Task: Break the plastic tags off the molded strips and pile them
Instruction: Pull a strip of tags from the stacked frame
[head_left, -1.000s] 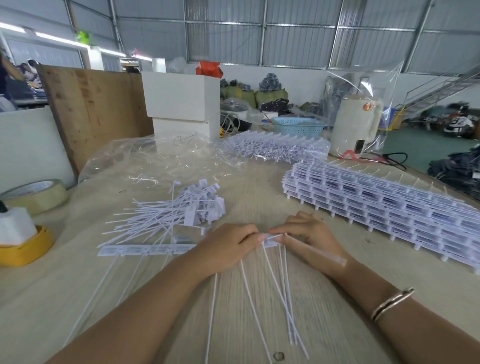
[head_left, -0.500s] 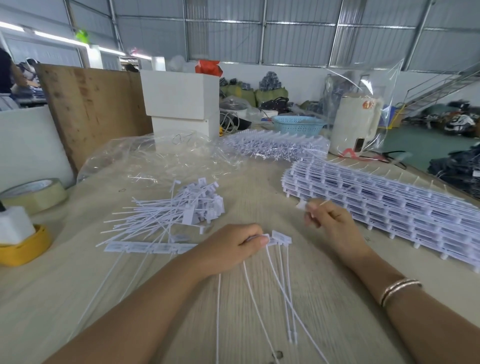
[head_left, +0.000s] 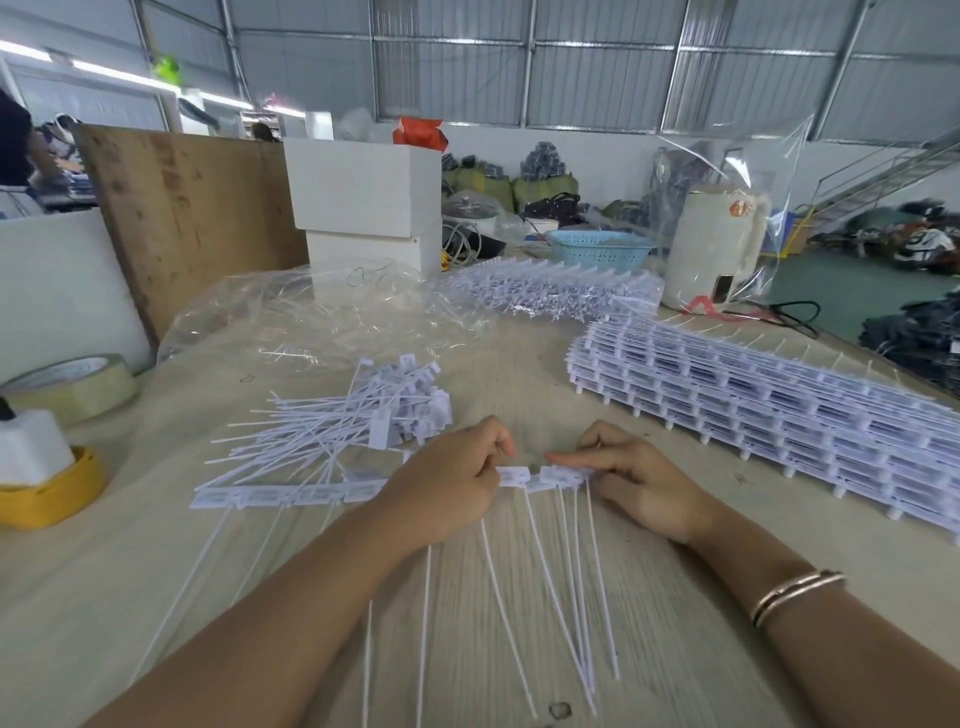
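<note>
Bare forearms, no sleeves; thin rose-gold double bangle (head_left: 797, 594) on right wrist.

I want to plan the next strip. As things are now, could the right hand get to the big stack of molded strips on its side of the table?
Probably yes. The stack of molded strips lies just beyond the right hand, only bare table between them. The hand pinches the current strip, so must release first.

Tag pile (head_left: 363, 415) left of strip stack (head_left: 769, 410)

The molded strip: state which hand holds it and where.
Both. The left hand pinches the molded strip at a tag head mid-strip; the right hand pinches the tag heads at its right end.
</note>
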